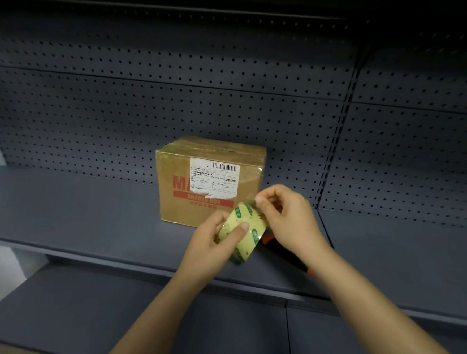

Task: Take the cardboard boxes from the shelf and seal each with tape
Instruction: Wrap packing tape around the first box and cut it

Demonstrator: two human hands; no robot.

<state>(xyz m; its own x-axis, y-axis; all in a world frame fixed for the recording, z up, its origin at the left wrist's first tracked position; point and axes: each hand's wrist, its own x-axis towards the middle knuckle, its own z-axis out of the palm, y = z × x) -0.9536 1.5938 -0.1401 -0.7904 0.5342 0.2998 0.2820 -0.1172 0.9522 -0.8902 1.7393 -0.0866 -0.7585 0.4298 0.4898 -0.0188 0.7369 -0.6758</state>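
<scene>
A brown cardboard box with red print and a white shipping label stands on the dark grey shelf, close to the pegboard back. Clear tape shines across its top. Just in front of its lower right corner I hold a roll of yellowish printed tape. My left hand grips the roll from the left, thumb across its face. My right hand pinches the tape's free end at the roll's upper right, finger and thumb closed on it.
A red and black tool, mostly hidden under my right wrist, lies on the shelf right of the roll. A perforated grey back panel rises behind the box. A lower shelf runs beneath, and a white wall shows at far left.
</scene>
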